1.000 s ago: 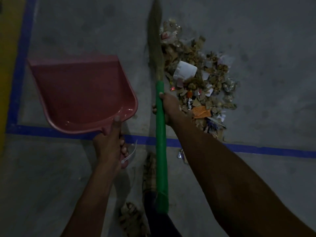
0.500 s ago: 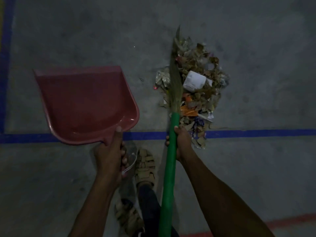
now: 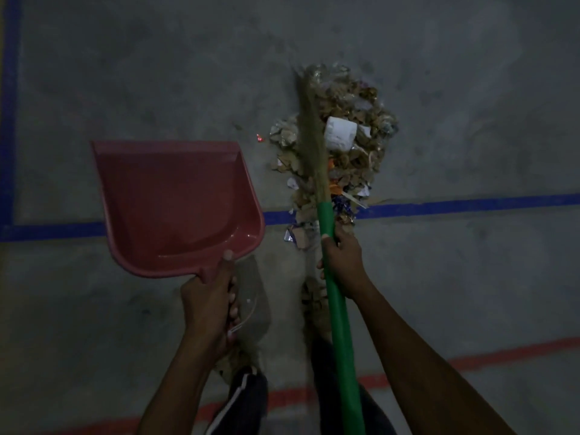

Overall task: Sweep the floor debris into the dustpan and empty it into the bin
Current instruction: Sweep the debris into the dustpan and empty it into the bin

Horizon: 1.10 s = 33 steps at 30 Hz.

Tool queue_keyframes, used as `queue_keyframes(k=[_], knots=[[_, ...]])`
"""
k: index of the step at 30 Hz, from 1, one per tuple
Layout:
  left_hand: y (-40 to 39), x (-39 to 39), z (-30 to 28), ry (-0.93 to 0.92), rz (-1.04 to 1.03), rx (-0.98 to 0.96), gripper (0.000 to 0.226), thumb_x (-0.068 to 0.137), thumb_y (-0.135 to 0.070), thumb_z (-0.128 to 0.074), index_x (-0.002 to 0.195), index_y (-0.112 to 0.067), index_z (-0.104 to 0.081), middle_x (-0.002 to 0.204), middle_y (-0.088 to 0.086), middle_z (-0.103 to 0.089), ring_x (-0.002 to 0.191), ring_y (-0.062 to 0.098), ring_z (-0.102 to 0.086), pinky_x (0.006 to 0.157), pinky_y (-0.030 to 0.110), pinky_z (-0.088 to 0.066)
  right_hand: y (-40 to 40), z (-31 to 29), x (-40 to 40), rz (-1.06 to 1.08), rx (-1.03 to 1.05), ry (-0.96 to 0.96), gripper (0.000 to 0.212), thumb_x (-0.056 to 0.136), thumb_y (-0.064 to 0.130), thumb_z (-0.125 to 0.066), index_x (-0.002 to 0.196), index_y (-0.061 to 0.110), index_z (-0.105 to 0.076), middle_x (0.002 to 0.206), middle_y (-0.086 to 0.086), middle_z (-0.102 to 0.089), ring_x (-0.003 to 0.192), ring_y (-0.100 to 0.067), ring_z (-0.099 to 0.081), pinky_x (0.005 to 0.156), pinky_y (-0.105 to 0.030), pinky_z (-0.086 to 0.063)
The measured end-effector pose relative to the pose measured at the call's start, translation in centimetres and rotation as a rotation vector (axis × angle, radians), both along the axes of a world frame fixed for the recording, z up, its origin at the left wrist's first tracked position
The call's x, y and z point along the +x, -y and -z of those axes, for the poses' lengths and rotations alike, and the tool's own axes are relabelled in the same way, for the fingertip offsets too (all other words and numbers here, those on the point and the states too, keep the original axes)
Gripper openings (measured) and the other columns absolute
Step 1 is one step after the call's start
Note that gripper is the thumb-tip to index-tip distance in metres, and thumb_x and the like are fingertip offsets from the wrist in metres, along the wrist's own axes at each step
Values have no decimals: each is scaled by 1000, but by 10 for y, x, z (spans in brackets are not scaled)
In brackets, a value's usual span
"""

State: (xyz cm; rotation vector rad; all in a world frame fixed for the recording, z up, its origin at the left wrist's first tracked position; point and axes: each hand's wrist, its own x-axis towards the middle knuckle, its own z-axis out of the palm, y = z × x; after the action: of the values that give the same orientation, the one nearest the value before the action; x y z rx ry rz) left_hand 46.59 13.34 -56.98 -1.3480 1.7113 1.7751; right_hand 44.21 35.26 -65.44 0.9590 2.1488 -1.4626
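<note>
While curled — fingers (image 3: pixel 340 246) round broom (image 3: pixel 337 296)

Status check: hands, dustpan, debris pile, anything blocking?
Left hand grips dustpan, pan empty. Right hand grips broom, bristles on debris pile. Bare floor between pile and pan; bin not in view.

A blue floor line (image 3: pixel 470 205) and a red floor line (image 3: pixel 502 354) cross the grey concrete floor (image 3: pixel 157 73).

I can't read any text, labels or numbers here; too dim, and the scraps in the debris pile (image 3: pixel 337 146) are blurred.
</note>
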Motion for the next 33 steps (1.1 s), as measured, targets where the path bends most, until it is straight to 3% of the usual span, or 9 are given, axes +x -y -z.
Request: queue_keyframes(k=[4, 7, 10, 13, 18, 21, 26, 29, 33], knots=[[-21, 19, 23, 21, -113, -10, 54, 85, -57, -72, 58, -15, -53, 47, 4, -43, 33, 16, -36, 42, 20, -33, -24, 29, 13, -105, 27, -21, 17, 100, 19, -47, 114, 21, -57, 82, -20, -61, 63, -40, -65, 48, -42, -56], [-49, 28, 36, 31, -170, -24, 56, 86, -58, -72, 50, -19, -54, 45, 2, -45, 32, 15, -38, 41, 20, -34, -48, 37, 20, -191, 8, -14, 29, 101, 19, -48, 129, 17, -54, 79, -11, -59, 55, -34, -64, 44, -35, -52], [-78, 39, 45, 59, -247, -4, 54, 86, -58, -71, 58, -16, -53, 45, 0, -45, 32, 14, -38, 42, 19, -33, -70, 39, 21, -296, -35, 4, 47, 101, 20, -51, 147, 13, -42, 93, -14, -62, 51, -26, -63, 42, -32, -50], [-106, 55, 51, 73, -283, 27, 54, 85, -60, -71, 63, -16, -51, 48, 1, -44, 33, 14, -38, 45, 21, -33, -95, 37, 21, -499, -6, 38, 57, 100, 19, -54, 152, 13, -32, 95, -20, -64, 50, -18, -64, 43, -33, -52], [-135, 78, 56, 77, -340, 55, 51, 85, -57, -71, 68, -15, -48, 49, 2, -44, 35, 16, -37, 41, 20, -32, -137, 38, 38, -861, 104, 29, 56, 99, 23, -56, 150, 15, -37, 110, -10, -55, 63, -26, -66, 44, -33, -53], [-148, 89, 57, 67, -343, 42, 48, 88, -52, -70, 67, -14, -49, 48, 1, -44, 33, 14, -37, 38, 19, -30, -169, 52, 59, -1057, 237, 88, 55, 97, 27, -57, 149, 17, -41, 113, -9, -55, 76, -26, -67, 57, -33, -54], [-161, 106, 64, 94, -333, 71, 52, 84, -59, -71, 68, -13, -53, 49, 1, -45, 34, 16, -38, 41, 19, -32, -213, 78, 72, -781, 414, 281, 55, 94, 30, -62, 146, 25, -44, 108, -11, -60, 86, -29, -63, 63, -35, -51], [-170, 113, 68, 80, -357, 84, 55, 79, -61, -73, 74, -8, -57, 49, 2, -46, 34, 15, -38, 41, 20, -33, -219, 82, 60, -917, 616, 113, 60, 95, 29, -60, 150, 19, -38, 122, -12, -57, 103, -28, -56, 79, -36, -49], [-184, 120, 66, 70, -395, 90, 53, 82, -55, -74, 79, -5, -58, 48, 2, -45, 33, 15, -38, 38, 19, -33, -224, 74, 52, -920, 647, -98, 59, 95, 26, -60, 149, 11, -40, 123, -12, -56, 99, -27, -56, 74, -31, -45]])
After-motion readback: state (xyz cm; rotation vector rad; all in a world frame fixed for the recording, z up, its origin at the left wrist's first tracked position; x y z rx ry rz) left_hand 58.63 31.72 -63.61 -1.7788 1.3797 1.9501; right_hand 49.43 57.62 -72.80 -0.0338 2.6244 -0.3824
